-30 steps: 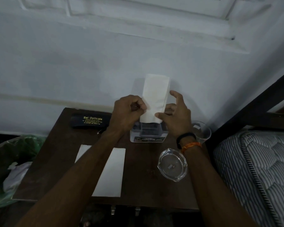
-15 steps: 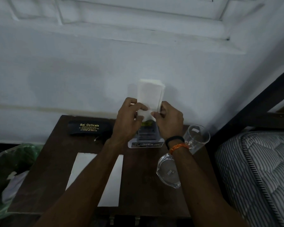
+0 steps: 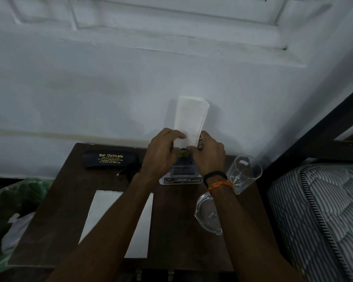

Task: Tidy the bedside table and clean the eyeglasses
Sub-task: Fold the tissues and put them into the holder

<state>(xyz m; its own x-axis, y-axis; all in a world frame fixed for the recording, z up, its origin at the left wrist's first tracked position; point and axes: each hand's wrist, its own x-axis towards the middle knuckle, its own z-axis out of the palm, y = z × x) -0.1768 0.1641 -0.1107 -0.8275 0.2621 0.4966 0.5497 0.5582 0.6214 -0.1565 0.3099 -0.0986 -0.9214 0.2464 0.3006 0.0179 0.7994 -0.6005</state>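
Napkin stack (image 3: 191, 119) upright over the holder (image 3: 182, 174) at back of worktop (image 3: 69, 200). Left hand (image 3: 162, 153) and right hand (image 3: 209, 155) both pinch its bottom edge. Light, floppy, sheets slide; hold low, both sides. Glass (image 3: 243, 174) nearby, fragile.

On the dark brown wooden bedside table (image 3: 171, 231) I count one black spectacle case with gold lettering (image 3: 110, 159), one clear plastic napkin holder (image 3: 181, 174), one flat white paper sheet (image 3: 118, 222), one clear drinking glass (image 3: 243, 174) and one clear glass ashtray (image 3: 207, 216). I count one upright stack of white paper napkins (image 3: 191, 121); its sheets cannot be counted. I count two bare hands, left (image 3: 161, 154) and right (image 3: 209, 153), and one green-lined waste bin (image 3: 12, 212).
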